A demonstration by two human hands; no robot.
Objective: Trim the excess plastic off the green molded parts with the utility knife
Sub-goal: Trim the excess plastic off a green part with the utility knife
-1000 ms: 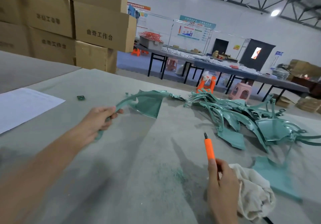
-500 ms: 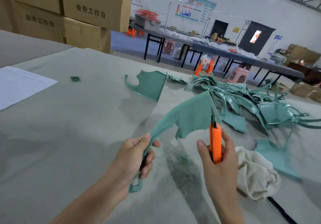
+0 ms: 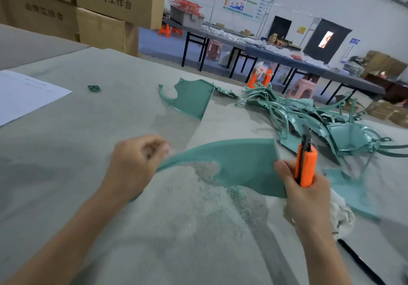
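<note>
Head view: the left hand (image 3: 134,165), a little blurred, has its fingers curled round the thin tapering end of a green molded part (image 3: 240,165), a flat matte panel with one curved edge and a square corner, held just above the table (image 3: 88,141). The right hand (image 3: 306,194) grips the utility knife (image 3: 305,167) upright by its smooth orange handle, dark tip upward, its thumb lying against the panel's wide end. Fine green shavings (image 3: 238,196) speckle the grey felt-like covering beneath. A second flat panel (image 3: 192,99) lies further back, beside a tangled pile of glossier green parts (image 3: 309,116) with thin curved ribs. A crumpled white rag (image 3: 342,216) sits by the right wrist and a white paper sheet (image 3: 26,94) at the left. Stacked cardboard boxes (image 3: 112,1) are printed 曲奇工作台.
</note>
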